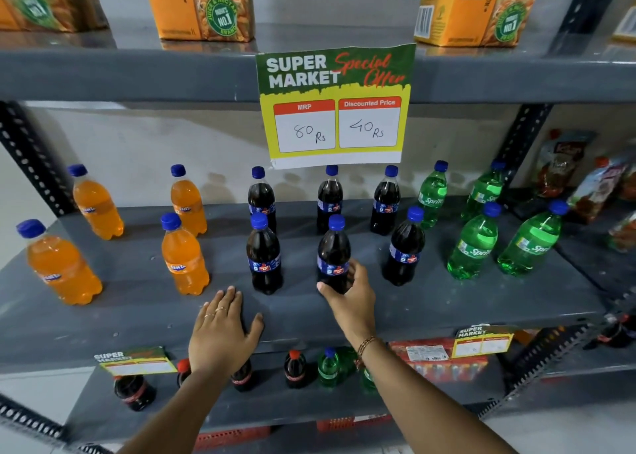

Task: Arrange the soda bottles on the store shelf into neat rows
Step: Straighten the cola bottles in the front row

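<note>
Grey metal shelf (447,298) holds the soda bottles upright, in a back and a front row. Orange bottles: four, from 8 to 10 o'clock of frame centre, front-left one (56,262) nearest the left edge. Dark cola bottles: six in the middle, three behind and three in front. Green bottles: four at 2 to 3 o'clock, the rear pair partly screened by the front pair. Right hand (349,295) is wrapped around the base of the front-centre cola bottle (333,248), thumb on its left side and fingers curled round its right; the bottle's foot is covered by the hand, so contact with the shelf cannot be confirmed. Left hand (222,326) lies flat, palm down, fingers spread, on the shelf's front part, holding nothing, just at 7 o'clock of the front-left cola bottle (264,255). Price sign (335,107) hangs from the upper shelf edge at 12 o'clock; its lower border overlaps the cap line of the rear cola bottles. Juice cartons (201,4) above are cut off by the top of the frame. On the lower shelf, more bottles (295,367) are partly hidden by both forearms; labels unreadable. Packets (597,185) at 3 o'clock are blurred.
</note>
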Tool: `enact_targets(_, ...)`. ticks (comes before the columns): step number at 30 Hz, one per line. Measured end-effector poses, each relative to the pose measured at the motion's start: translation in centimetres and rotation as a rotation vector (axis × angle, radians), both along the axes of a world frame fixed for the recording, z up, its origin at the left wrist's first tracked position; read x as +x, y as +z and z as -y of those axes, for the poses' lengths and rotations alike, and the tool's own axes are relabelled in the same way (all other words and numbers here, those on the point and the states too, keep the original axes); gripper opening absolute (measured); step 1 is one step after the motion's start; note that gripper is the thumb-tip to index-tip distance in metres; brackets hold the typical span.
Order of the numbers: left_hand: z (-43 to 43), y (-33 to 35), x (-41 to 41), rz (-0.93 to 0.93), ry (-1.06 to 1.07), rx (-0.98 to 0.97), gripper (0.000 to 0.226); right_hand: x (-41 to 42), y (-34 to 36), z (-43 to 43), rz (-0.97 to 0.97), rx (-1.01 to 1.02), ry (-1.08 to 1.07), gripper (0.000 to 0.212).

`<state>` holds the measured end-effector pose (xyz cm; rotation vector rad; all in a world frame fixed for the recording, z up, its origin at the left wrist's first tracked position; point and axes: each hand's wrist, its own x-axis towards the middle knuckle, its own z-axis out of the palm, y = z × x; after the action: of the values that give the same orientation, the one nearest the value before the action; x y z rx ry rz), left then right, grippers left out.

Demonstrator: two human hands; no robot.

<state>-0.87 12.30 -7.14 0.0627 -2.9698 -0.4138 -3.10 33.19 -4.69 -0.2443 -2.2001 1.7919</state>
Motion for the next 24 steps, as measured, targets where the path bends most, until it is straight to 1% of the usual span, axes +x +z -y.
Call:
enact_targets(2,-0.4,0.4,-0.4,-0.004,0.035,0.052,0.070,-0.9,0.0,-0.9,0.003,-0.011,-0.031,0.052)
enact_targets(5,-1.1,1.7,-1.5,-0.007,0.125,0.159,0.066,-1.4,-0.1,-1.5,0.010,-0.007,-0.037,0.050)
enact_targets(9,-2.4,2.9,-2.9,0.009,0.152,0.474,0.060,-1.4,-0.8,-1.6,-0.004,0.046,-0.058,0.052)
enact_targets(11,-2.8,3.0,-3.2,0.003,0.172,0.555,0.062,-1.5,-1.0,-1.7,0.011,0.042,-0.057,0.054)
enact_targets(16,-3.0,3.1,-3.3,-0.018,0.192,0.558,0.057,-1.6,-0.9,-1.9,0.020,0.051,-0.068,0.051)
enact_targets(24,-2.9,2.8,-3.4,-0.020,0.201,0.577,0.058,-1.7,-1.0,-1.9,0.011,0.065,-0.073,0.050)
